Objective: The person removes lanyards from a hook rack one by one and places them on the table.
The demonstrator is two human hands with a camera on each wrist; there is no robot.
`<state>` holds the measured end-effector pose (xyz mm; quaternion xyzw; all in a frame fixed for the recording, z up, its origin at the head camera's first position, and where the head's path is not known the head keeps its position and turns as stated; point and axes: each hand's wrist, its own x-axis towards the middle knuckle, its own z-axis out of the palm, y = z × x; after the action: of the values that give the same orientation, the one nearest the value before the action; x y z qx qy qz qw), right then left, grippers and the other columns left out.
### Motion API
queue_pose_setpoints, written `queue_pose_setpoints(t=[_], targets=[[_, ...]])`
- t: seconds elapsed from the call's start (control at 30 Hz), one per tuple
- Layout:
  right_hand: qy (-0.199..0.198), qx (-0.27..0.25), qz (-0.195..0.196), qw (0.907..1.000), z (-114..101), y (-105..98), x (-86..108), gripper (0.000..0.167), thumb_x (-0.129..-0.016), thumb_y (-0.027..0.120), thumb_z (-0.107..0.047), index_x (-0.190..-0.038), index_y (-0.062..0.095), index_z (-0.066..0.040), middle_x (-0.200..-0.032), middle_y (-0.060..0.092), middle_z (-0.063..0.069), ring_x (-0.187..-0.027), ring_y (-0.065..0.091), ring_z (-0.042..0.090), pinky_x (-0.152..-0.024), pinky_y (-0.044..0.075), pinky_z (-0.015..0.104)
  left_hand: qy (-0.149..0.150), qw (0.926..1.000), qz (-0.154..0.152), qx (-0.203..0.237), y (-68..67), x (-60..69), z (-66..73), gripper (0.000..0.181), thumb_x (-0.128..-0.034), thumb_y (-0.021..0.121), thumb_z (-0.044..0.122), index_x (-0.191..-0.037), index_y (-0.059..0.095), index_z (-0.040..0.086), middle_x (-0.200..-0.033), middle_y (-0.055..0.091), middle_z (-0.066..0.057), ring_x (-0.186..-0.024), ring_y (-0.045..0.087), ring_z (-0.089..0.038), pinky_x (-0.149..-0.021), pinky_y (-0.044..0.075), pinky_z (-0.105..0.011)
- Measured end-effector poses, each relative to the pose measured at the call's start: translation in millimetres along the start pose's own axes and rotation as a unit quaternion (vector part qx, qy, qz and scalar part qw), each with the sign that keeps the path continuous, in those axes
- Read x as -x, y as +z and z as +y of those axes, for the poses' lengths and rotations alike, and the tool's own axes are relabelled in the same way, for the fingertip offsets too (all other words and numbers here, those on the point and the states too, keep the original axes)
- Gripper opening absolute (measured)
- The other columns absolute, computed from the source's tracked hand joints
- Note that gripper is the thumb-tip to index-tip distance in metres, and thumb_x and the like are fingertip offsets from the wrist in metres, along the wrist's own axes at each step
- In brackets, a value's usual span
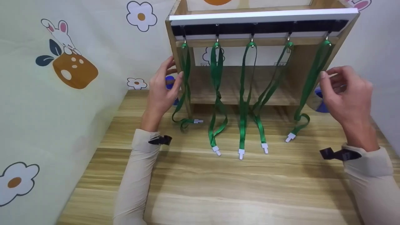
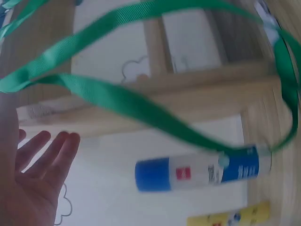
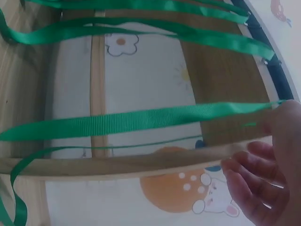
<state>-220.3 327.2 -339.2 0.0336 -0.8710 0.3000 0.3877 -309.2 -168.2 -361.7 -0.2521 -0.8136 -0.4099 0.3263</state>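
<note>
Several green lanyards point(image 1: 242, 93) hang by metal clips from a dark strip point(image 1: 237, 29) along the top front of a wooden shelf unit point(image 1: 237, 84). White plastic clips point(image 1: 241, 153) at their lower ends lie over the table. My left hand point(image 1: 164, 89) is beside the unit's left side panel, thumb near the leftmost lanyard point(image 1: 186, 68), fingers loosely bent. In the left wrist view this hand point(image 2: 40, 174) holds nothing. At the opposite side, my right hand point(image 1: 350, 93) is near the rightmost lanyard point(image 1: 314, 72). Its fingers curve loosely by the side panel point(image 3: 141, 167) in the right wrist view, with nothing gripped.
A glue stick with a blue cap point(image 2: 202, 170) stands left of the unit, with a yellow item point(image 2: 230, 216) near it. Another blue object point(image 1: 322, 100) is partly hidden behind my right hand. Patterned cloth point(image 1: 75, 109) covers the walls around the wooden table point(image 1: 237, 193).
</note>
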Motion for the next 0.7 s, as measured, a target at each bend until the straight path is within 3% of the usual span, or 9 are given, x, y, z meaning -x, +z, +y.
queue_pose_setpoints(t=[0.17, 0.33, 0.7], targets=[[-0.009, -0.027, -0.028, 0.9992, -4.4, 2.4, 3.4, 0.049, -0.101, 0.076, -0.044, -0.131, 0.071, -0.006, -0.106, 0.081, 0.021, -0.080, 0.054, -0.026, -0.075, 0.042, -0.005, -0.011, 0.9999, -0.005, 0.003, 6.6, 3.2, -2.8, 0.057, -0.1086, 0.067, 0.033, -0.158, 0.051, 0.012, -0.151, 0.067, -0.008, -0.122, 0.076, -0.021, -0.095, 0.068, -0.045], [-0.002, -0.023, -0.049, 0.9985, -6.4, 0.2, 4.7, 0.052, -0.098, 0.080, -0.043, -0.133, 0.071, -0.005, -0.111, 0.081, 0.022, -0.082, 0.053, -0.030, -0.076, 0.040, -0.008, -0.011, 0.9999, -0.001, 0.004, 7.8, 3.7, -1.1, 0.056, -0.1085, 0.067, 0.034, -0.157, 0.052, 0.013, -0.150, 0.068, -0.007, -0.122, 0.076, -0.018, -0.092, 0.068, -0.035], [-0.028, -0.009, -0.061, 0.9977, -7.8, -4.6, 4.7, 0.040, -0.100, 0.079, -0.035, -0.122, 0.078, -0.002, -0.107, 0.082, 0.023, -0.081, 0.050, -0.035, -0.077, 0.038, -0.009, 0.001, 0.9999, 0.011, 0.011, 9.7, 6.0, -3.3, 0.054, -0.1084, 0.068, 0.030, -0.155, 0.054, 0.006, -0.145, 0.070, -0.012, -0.118, 0.079, -0.023, -0.088, 0.069, -0.037]])
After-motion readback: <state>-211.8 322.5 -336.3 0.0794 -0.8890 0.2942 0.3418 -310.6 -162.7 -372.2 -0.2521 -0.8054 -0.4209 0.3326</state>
